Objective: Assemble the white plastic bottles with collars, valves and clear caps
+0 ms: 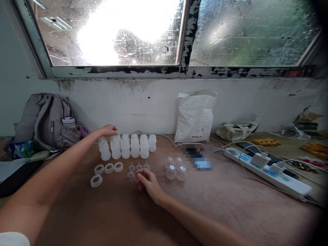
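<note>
A row of frosted baby bottles [125,147] stands upright along the back of the table. My left hand [109,130] reaches to the top of the second bottle [115,147] from the left, its fingers bent over the neck. Clear bottle nipples [131,175] sit in a small group in front of the row. Beside them is my right hand [148,182], loosely curled, fingertips close to the nearest nipple and nothing visible held. Several white collar rings [96,180] lie to the left, and clear dome caps [171,173] stand in a cluster to the right.
A pixelated dark object [198,158] lies right of the caps. Farther right is a white power strip [269,172] with plugs and cables. A white padded bag [195,118] leans on the wall. A grey backpack [42,121] stands at the left, near a black flat object [15,182].
</note>
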Available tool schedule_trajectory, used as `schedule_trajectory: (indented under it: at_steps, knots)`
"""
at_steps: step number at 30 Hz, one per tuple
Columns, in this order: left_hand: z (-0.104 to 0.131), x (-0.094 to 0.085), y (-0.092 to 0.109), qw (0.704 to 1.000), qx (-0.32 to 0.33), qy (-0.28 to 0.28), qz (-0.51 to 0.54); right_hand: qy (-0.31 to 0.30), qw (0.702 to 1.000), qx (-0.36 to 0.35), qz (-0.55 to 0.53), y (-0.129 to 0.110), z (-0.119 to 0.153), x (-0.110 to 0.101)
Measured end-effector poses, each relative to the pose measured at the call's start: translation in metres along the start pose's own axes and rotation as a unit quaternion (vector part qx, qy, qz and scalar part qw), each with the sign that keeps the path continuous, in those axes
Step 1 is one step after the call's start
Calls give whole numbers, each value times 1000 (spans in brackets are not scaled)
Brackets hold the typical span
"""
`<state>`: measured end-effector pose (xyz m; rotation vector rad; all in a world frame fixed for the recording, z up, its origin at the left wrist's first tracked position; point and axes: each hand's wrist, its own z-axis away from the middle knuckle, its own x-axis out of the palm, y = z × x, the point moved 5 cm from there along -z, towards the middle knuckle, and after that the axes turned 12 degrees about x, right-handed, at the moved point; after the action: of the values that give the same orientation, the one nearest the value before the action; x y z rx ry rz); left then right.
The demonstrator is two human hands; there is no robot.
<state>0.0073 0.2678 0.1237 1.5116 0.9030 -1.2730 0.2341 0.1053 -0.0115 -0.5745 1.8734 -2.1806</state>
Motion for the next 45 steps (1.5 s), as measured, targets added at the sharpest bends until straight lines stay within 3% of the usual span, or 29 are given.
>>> schedule_trajectory:
  at_steps: [6, 9, 11, 13, 14, 17, 18, 20, 23, 25, 28, 30, 34, 37, 40, 45]
  knots:
    - [8, -2, 3, 1000, -1, 14, 20, 2, 1000, -1, 15, 0, 1, 0]
    - [20, -17, 18, 988, 44, 137, 49, -2, 1000, 4, 27, -1, 1, -1]
    - [40, -26, 34, 962, 95, 243, 86, -17, 999, 12, 50, -3, 1, 0]
    - [68, -25, 48, 939, 114, 302, 117, -39, 996, 19, 78, -5, 1, 2]
    - [82, -18, 55, 941, 127, 287, 127, -47, 995, 21, 89, -5, 1, 2]
    - [126, 23, 69, 966, 168, 159, 116, -53, 991, 19, 119, -4, 0, 1]
    - [140, 38, 66, 973, 155, 131, 105, -44, 989, 9, 137, -4, 0, 0]
    - [166, 64, 54, 982, 119, 130, 71, -4, 978, -46, 205, -7, 2, -1]
    - [192, 93, 32, 984, 66, 156, 47, 50, 917, -182, 351, -15, 13, 4]
    - [201, 107, 22, 983, 49, 163, 70, 44, 862, -231, 450, -14, 19, 12]
    - [208, 115, 21, 977, 49, 176, 111, 18, 799, -223, 558, -6, 23, 21]
    - [209, 114, 29, 971, 52, 194, 128, 8, 784, -212, 584, -3, 23, 23]
    - [199, 109, 64, 956, 98, 233, 152, 12, 785, -222, 578, -6, 24, 23]
    - [181, 105, 99, 932, 153, 284, 168, 8, 785, -236, 572, -9, 25, 24]
    - [161, 108, 124, 915, 200, 300, 184, 4, 786, -244, 568, -11, 26, 25]
    - [149, 116, 126, 902, 203, 311, 220, -1, 787, -237, 570, -11, 26, 26]
